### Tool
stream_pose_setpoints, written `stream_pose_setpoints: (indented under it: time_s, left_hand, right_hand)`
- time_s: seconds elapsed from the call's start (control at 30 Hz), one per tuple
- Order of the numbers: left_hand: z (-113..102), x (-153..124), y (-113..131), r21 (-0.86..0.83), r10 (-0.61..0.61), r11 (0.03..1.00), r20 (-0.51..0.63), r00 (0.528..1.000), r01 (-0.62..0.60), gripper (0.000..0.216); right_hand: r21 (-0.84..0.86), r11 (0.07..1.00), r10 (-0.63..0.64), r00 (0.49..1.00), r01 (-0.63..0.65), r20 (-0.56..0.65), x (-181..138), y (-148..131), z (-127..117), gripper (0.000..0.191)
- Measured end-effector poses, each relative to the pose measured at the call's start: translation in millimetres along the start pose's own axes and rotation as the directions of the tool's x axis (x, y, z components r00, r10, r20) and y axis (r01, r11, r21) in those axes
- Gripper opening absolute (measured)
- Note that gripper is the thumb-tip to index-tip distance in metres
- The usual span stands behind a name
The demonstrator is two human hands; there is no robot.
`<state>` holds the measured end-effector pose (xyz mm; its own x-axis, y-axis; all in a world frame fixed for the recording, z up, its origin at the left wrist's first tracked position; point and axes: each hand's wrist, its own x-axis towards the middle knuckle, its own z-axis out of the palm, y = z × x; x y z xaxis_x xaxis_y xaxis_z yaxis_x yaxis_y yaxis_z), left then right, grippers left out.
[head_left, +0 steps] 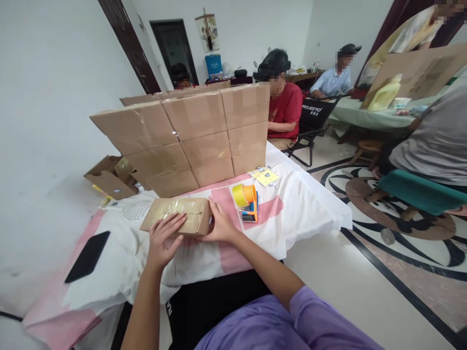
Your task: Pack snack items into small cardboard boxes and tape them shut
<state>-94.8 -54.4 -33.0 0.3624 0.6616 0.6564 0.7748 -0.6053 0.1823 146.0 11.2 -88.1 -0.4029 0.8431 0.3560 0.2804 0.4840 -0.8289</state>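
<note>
Purple sleeve (pixel 292 318) up close; left hand (pixel 163 239) grips the taped cardboard box (pixel 177 213) along its near edge, right hand (pixel 220 226) clasps its end, orange tape dispenser (pixel 248 201) just beside.

White walls (pixel 47 87), patterned floor (pixel 401 243), dark door (pixel 174 48)
</note>
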Motion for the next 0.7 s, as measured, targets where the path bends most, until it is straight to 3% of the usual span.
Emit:
stream_pose_setpoints:
  time_s: [0.07, 0.17, 0.23, 0.3, 0.37, 0.43, 0.53, 0.63, 0.7]
  left_hand:
    - [-4, 14, 12, -0.050, 0.048, 0.998, 0.026, 0.999, -0.046, 0.045]
    - [-6, 56, 53, -0.071, 0.190, 0.980, 0.069, 0.979, -0.185, 0.050]
    - [-2, 88, 89, -0.036, 0.321, 0.947, 0.050, 0.946, -0.319, 0.049]
    - [6, 115, 118, -0.005, 0.438, 0.899, -0.044, 0.898, -0.439, 0.045]
    - [17, 130, 129, 0.008, 0.495, 0.866, -0.155, 0.855, -0.499, 0.040]
    - [30, 133, 118, 0.017, 0.483, 0.872, -0.197, 0.853, -0.490, 0.038]
    - [48, 115, 72, 0.060, 0.380, 0.925, -0.138, 0.915, -0.375, 0.037]
    - [56, 72, 21, 0.130, 0.227, 0.967, -0.039, 0.973, -0.221, 0.036]
    - [51, 38, -5, 0.187, 0.124, 0.975, 0.009, 0.992, -0.123, 0.038]
  right_hand:
    - [0.064, 0.997, 0.040, 0.997, -0.036, -0.061, -12, -2, -13, 0.154]
    - [0.234, 0.971, 0.097, 0.978, -0.052, -0.185, -43, -4, -49, 0.140]
    - [0.337, 0.941, 0.124, 0.958, -0.031, -0.259, -72, -7, -89, 0.131]
    - [0.320, 0.947, 0.143, 0.914, -0.015, -0.381, -104, -12, -140, 0.121]
    - [0.201, 0.980, 0.130, 0.808, -0.015, -0.574, -133, -17, -197, 0.106]
    - [0.079, 0.995, 0.101, 0.678, -0.063, -0.728, -150, -16, -254, 0.094]
    - [-0.098, 0.976, 0.015, 0.514, -0.193, -0.858, -137, 9, -327, 0.097]
    - [-0.213, 0.912, -0.041, 0.438, -0.350, -0.898, -70, 71, -369, 0.107]
    - [-0.219, 0.868, -0.019, 0.411, -0.446, -0.911, -7, 123, -374, 0.107]
